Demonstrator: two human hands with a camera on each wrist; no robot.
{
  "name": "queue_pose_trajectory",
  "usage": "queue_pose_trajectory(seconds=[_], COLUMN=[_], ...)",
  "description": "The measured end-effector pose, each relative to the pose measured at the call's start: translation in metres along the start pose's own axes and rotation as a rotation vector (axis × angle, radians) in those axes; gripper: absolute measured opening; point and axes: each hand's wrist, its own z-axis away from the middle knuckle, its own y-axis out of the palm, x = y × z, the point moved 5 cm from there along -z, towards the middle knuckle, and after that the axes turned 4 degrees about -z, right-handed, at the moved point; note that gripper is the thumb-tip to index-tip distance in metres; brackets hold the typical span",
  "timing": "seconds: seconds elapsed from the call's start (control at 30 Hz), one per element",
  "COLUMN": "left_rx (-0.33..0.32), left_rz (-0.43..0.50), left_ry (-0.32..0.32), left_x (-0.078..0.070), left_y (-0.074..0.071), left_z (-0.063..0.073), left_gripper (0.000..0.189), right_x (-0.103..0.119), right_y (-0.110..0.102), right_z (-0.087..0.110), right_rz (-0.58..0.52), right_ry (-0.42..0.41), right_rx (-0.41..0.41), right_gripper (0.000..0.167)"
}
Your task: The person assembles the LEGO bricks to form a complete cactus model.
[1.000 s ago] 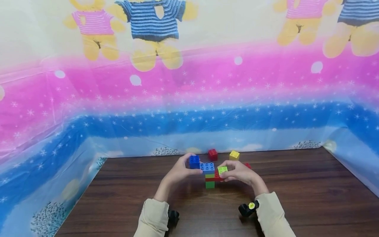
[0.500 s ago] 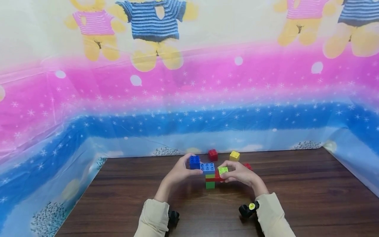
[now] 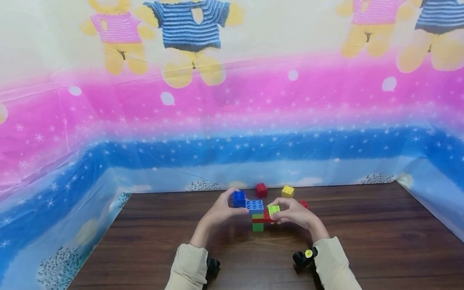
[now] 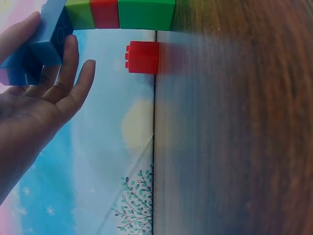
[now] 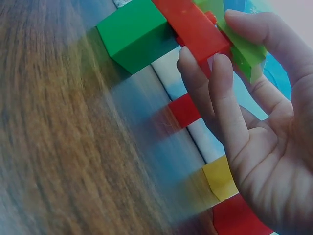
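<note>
A small brick build stands mid-table in the head view: a green brick (image 3: 258,226) at the bottom, a red brick (image 5: 195,32) across it, a lime brick (image 4: 80,13) above, and a light blue brick (image 3: 255,206) on top. At its left end a dark blue brick (image 3: 239,198) sits raised. My left hand (image 3: 218,210) holds this blue end between thumb and fingers. My right hand (image 3: 294,212) pinches another lime brick (image 3: 274,210) at the right end of the red one; two fingertips lie by the red brick's underside in the right wrist view.
Behind the build stand a loose red brick (image 3: 261,190) and a yellow brick (image 3: 288,191). Another red brick (image 3: 304,204) lies past my right hand, partly hidden. The wooden table (image 3: 145,249) ends at a patterned cloth (image 3: 203,149) along the back.
</note>
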Motion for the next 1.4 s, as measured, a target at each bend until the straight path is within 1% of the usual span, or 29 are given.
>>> queue_pose_trajectory(seconds=[0.13, 0.3, 0.4, 0.57, 0.83, 1.1, 1.23, 1.4], left_rx=[0.002, 0.014, 0.014, 0.007, -0.002, -0.001, -0.004, -0.014], left_rz=[0.000, -0.003, -0.002, -0.003, 0.003, -0.001, -0.011, -0.018], left_ry=[-0.001, 0.007, 0.004, -0.005, -0.009, -0.012, -0.011, -0.017], left_x=[0.0005, 0.0009, 0.0008, 0.0007, -0.0011, -0.0011, -0.0002, 0.0003], left_y=[0.0003, 0.0011, 0.0013, 0.0023, 0.0022, 0.0019, 0.0012, 0.0005], left_z=[0.0000, -0.0005, -0.0003, 0.0005, 0.0005, 0.0012, 0.0009, 0.0012], left_gripper=[0.054, 0.055, 0.052, 0.048, 0.043, 0.045, 0.044, 0.044], right_x=[0.0002, 0.0005, 0.0004, -0.0011, -0.0028, -0.0044, -0.0058, -0.0059], right_y=[0.0002, 0.0006, 0.0010, 0.0008, 0.0003, 0.0015, 0.0017, 0.0024], right_z=[0.0002, 0.0010, 0.0011, 0.0012, -0.0004, -0.0023, -0.0036, -0.0033], right_rz=[0.004, 0.013, 0.014, 0.008, -0.029, -0.109, -0.124, -0.116], right_ry=[-0.002, -0.033, -0.049, -0.049, -0.011, 0.009, 0.011, 0.016], right_rx=[-0.017, -0.009, 0.002, 0.008, 0.013, 0.035, 0.052, 0.042], right_gripper=[0.037, 0.036, 0.038, 0.038, 0.031, 0.028, 0.033, 0.038])
